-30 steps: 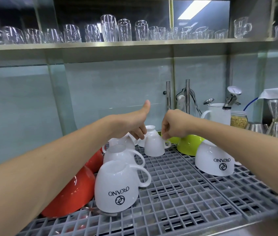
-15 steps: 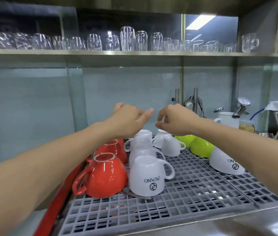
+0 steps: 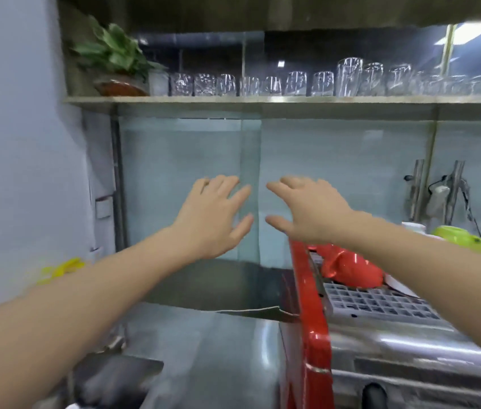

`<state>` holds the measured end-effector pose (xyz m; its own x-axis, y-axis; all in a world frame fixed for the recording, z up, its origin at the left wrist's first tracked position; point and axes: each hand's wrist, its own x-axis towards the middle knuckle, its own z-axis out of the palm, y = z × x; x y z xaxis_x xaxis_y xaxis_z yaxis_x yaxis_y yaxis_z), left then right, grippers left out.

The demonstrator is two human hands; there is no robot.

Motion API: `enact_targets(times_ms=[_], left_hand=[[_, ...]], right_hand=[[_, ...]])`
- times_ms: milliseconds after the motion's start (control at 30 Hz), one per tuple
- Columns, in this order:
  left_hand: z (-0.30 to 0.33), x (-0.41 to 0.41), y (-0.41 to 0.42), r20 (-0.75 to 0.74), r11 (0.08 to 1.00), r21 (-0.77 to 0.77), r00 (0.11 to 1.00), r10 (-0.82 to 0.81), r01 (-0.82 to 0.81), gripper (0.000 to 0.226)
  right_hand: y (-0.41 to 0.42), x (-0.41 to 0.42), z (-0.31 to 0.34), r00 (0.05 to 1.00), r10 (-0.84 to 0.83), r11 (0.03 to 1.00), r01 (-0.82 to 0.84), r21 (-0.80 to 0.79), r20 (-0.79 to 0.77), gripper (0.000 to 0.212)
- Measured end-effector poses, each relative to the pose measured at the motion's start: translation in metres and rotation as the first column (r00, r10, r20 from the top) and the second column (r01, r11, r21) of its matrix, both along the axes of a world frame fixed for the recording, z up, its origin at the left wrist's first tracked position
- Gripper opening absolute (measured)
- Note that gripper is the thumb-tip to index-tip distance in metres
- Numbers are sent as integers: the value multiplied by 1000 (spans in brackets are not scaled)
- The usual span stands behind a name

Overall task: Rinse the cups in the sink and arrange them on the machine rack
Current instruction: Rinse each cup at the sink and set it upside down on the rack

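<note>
My left hand and my right hand are both raised in mid-air in front of the glass wall panel, fingers spread, holding nothing. They are to the left of the machine rack, a grey grid on top of a red-sided coffee machine. A red cup lies on the rack's near left part, partly behind my right forearm. A green cup shows further right. The white cups are hidden by my right arm. A dark corner of the sink appears at the bottom left.
A steel shelf overhead carries several upturned glasses and a potted plant at its left end. A steel counter runs between sink and machine. Something yellow sits by the left wall.
My view has swung left, away from the rack toward the sink side. Both hands have left the white cups, drawn back to the left and opened with fingers spread.
</note>
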<state>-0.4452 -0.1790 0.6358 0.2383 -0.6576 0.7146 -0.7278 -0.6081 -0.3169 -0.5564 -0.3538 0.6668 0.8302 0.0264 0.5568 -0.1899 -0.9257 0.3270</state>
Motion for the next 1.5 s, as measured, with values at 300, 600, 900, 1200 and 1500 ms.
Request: enact_targets(times_ms=[300,600,900,1200,1500], left_hand=[[-86,21,162,-122,980,-10,973,196,-198,59],[-177,31,279,-338,958,52,898,282,-281,53],[-259,41,332,-537,945,105,782,317,-311,50],[-331,108,341,-765,924,208,536,358,-320,67],[-392,184,328,-848,888,342,307,433,-308,56]], right_hand=[[154,56,-64,982,172,984,-174,-21,-75,69],[248,92,-164,953,257,949,-218,227,-159,67],[271,119,-259,904,348,828,-174,533,-247,60],[282,186,-352,867,419,625,-60,778,-270,61],[269,259,-427,829,462,390,129,912,-315,44]])
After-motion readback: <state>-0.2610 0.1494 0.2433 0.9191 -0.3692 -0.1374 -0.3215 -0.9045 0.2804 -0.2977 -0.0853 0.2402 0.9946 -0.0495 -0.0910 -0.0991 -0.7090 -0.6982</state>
